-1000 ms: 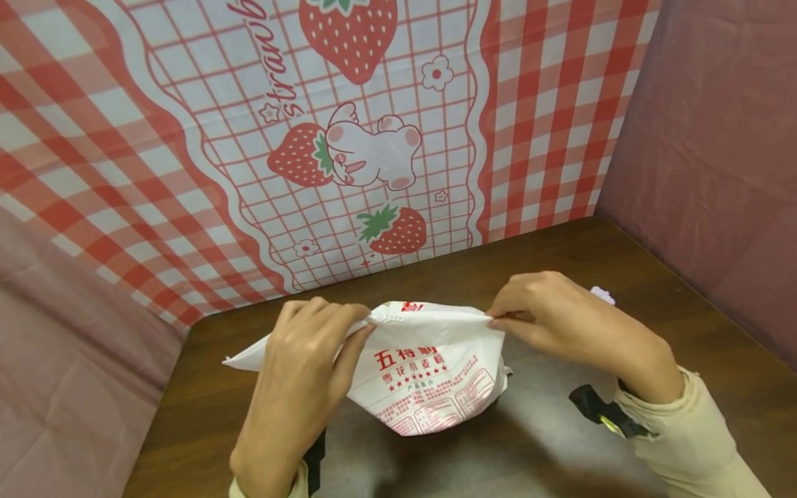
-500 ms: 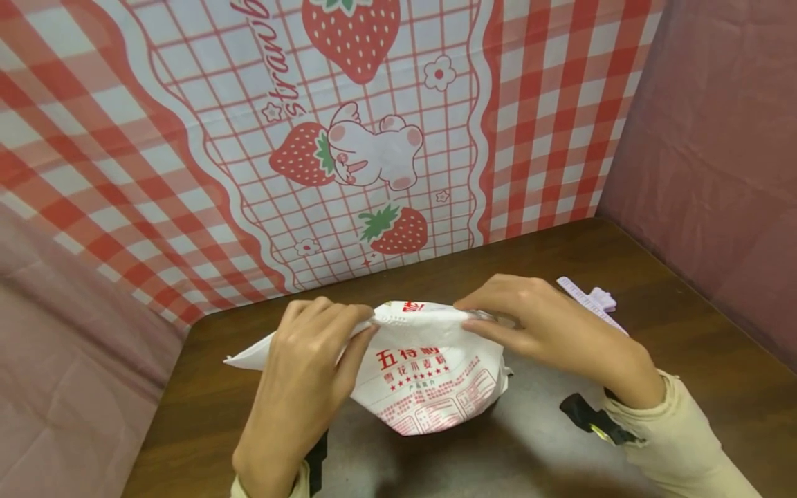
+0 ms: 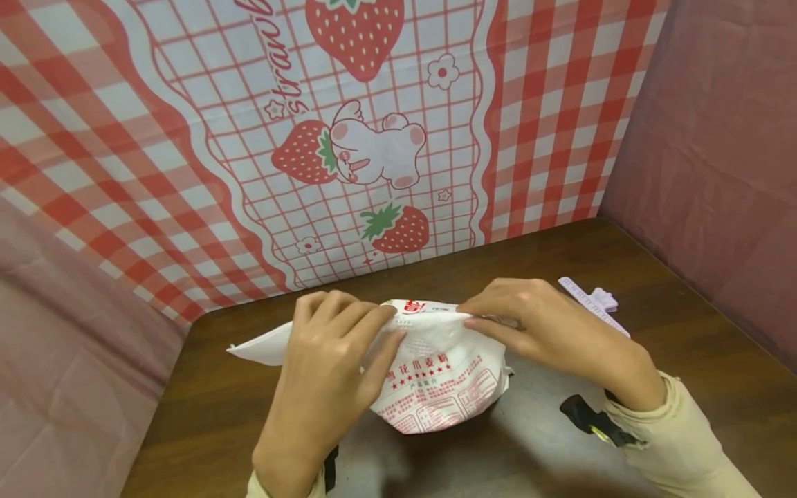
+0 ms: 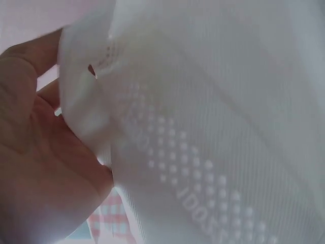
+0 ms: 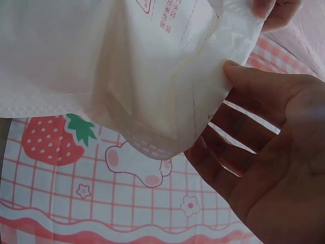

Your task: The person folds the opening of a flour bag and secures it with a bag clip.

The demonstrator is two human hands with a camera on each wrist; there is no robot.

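Note:
A white flour bag (image 3: 445,398) with red print stands at the middle of the table, its top edge folded toward me. My left hand (image 3: 330,377) pinches the fold left of its middle, thumb in front and fingers over the top. Left of that hand a pointed white corner of the bag sticks out. On the right, my right hand (image 3: 548,332) pinches the same top edge between thumb and fingers. The right wrist view shows its thumb flat on the bag (image 5: 198,76), other fingers behind. White embossed material (image 4: 203,101) fills most of the left wrist view.
A lilac clip (image 3: 591,304) with a long marked bar lies on the brown table (image 3: 529,256), beyond the right forearm. A red-and-white strawberry cloth (image 3: 398,228) hangs behind the table. Pink cloth (image 3: 716,173) closes off both sides.
My right hand has slid left along the top edge, uncovering the lilac clip. My left hand has moved right along the fold. The top line of large red characters is now hidden.

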